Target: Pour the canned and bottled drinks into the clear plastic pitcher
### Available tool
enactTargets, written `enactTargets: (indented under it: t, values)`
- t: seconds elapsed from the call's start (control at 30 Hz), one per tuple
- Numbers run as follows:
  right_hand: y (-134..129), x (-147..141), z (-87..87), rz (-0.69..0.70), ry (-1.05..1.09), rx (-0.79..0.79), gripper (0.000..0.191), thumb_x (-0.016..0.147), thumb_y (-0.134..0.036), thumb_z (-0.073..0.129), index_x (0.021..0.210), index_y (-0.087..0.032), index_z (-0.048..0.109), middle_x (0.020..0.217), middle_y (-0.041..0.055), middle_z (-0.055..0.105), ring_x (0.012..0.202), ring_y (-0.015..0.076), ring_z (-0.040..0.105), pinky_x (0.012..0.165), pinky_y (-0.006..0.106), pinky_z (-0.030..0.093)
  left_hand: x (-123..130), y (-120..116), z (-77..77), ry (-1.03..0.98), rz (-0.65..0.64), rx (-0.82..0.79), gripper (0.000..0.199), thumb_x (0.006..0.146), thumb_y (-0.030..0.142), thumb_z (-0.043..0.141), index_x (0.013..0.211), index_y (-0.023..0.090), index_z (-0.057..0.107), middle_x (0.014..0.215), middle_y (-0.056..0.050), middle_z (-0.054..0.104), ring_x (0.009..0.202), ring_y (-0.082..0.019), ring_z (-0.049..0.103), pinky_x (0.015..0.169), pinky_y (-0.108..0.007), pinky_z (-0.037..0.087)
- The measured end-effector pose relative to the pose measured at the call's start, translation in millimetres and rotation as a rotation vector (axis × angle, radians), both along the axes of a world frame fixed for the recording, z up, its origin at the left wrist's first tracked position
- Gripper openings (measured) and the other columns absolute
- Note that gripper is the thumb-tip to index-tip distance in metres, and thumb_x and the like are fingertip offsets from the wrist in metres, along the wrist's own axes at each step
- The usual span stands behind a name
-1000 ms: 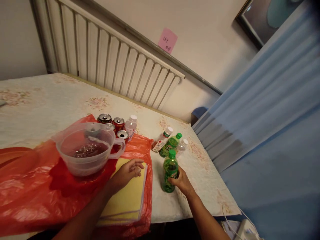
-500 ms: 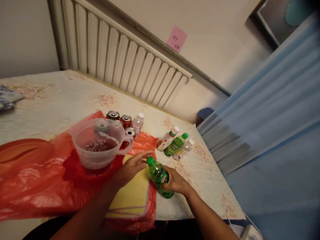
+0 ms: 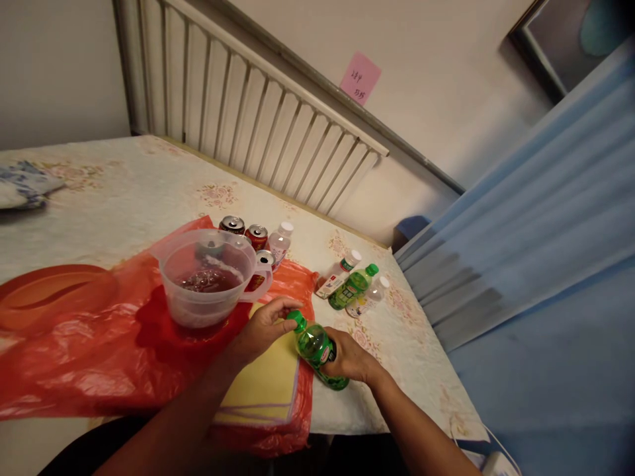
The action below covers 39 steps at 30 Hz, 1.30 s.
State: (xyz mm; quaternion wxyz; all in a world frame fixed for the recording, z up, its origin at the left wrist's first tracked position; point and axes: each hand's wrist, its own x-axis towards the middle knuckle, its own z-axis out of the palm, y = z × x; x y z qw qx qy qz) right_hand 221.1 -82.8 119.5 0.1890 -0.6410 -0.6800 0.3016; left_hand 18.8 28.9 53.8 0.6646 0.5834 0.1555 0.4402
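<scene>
Fingers curled, the right hand (image 3: pixel 347 357) is closed round the body of a green bottle (image 3: pixel 317 347), which leans with its top toward the left hand (image 3: pixel 268 327). That left hand is partly closed, thumb and fingertips at the green cap (image 3: pixel 296 320); from where I stand I can't tell how firmly they grip it. The bottle is near the front edge of the table, at the right side of some yellow sheets (image 3: pixel 262 387), which lie on a crumpled red plastic sheet (image 3: pixel 94 357). Left of the hands a clear plastic jug (image 3: pixel 203 281) stands upright above the red plastic, its handle pointing toward the bottles, with dark reddish, bubbly liquid inside. An orange oval thing (image 3: pixel 49 294) shows further left. Just behind the jug is a cluster of drink cans (image 3: pixel 256 236), with a small white-capped bottle (image 3: pixel 280 244) beside them. Over to the right, past the hands, another group sits on the flowered cloth (image 3: pixel 173 172): a bottle with a white cap and green neck band (image 3: pixel 342 271), a second green bottle (image 3: pixel 353 287) and a clear bottle (image 3: pixel 368 299). A white radiator (image 3: pixel 258 112) runs along the wall behind, below a pink note (image 3: pixel 360 79), and a blue curtain (image 3: pixel 536 218) hangs at the right.
</scene>
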Motion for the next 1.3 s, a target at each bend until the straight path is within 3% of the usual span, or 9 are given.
enactTargets:
  t: [0.27,0.47,0.77,1.03,1.3]
  values:
    - [0.4,2.5,6.3,-0.041,-0.033,-0.016,0.035,0.062,-0.018,0.07,0.097,-0.02,0.067,0.088,-0.0005,0.07,0.077,0.0189,0.062,0.068,0.026,0.047,-6.4,-3.5,6.4,0.061,0.033,-0.055,0.029,0.082,0.037,0.064,0.104,0.018,0.063,0.104,-0.005,0.063,0.103,-0.022,0.058,0.097,-0.036,0.044]
    - [10.2,-8.2,43.0,-0.006,-0.042,0.034,0.038,0.062,-0.016,0.068,0.099,-0.017,0.065,0.088,-0.0001,0.067,0.077,0.0178,0.06,0.069,0.026,0.047,-6.2,-2.7,-7.6,0.081,0.052,-0.173,0.033,0.073,0.033,0.067,0.102,0.019,0.063,0.101,-0.004,0.063,0.098,-0.022,0.057,0.089,-0.035,0.044]
    - [54.8,-27.7,100.4,0.141,-0.246,0.345,0.035,0.069,-0.013,0.061,0.103,-0.019,0.063,0.09,0.0011,0.064,0.079,0.0175,0.059,0.072,0.028,0.046,-14.0,-5.6,-21.6,0.143,-0.051,-0.206,0.036,0.072,0.026,0.067,0.107,0.018,0.064,0.1,-0.004,0.064,0.095,-0.02,0.056,0.087,-0.034,0.041]
    - [97.0,-54.3,132.6,0.2,-0.51,0.461,0.046,0.066,-0.013,0.066,0.112,-0.018,0.06,0.102,0.0058,0.059,0.089,0.0201,0.058,0.079,0.03,0.047,-16.1,-6.5,-18.8,0.098,-0.066,-0.279,0.035,0.067,0.026,0.071,0.1,0.018,0.064,0.097,-0.003,0.064,0.098,-0.021,0.056,0.089,-0.035,0.04]
    - [117.3,-72.7,146.9,0.252,-0.793,0.498,0.057,0.069,-0.012,0.062,0.125,-0.02,0.056,0.112,0.0092,0.06,0.101,0.0238,0.057,0.092,0.036,0.044,-20.2,-5.1,-18.1,0.109,-0.055,-0.277,0.034,0.065,0.026,0.07,0.098,0.018,0.065,0.093,-0.002,0.062,0.095,-0.021,0.055,0.087,-0.034,0.04]
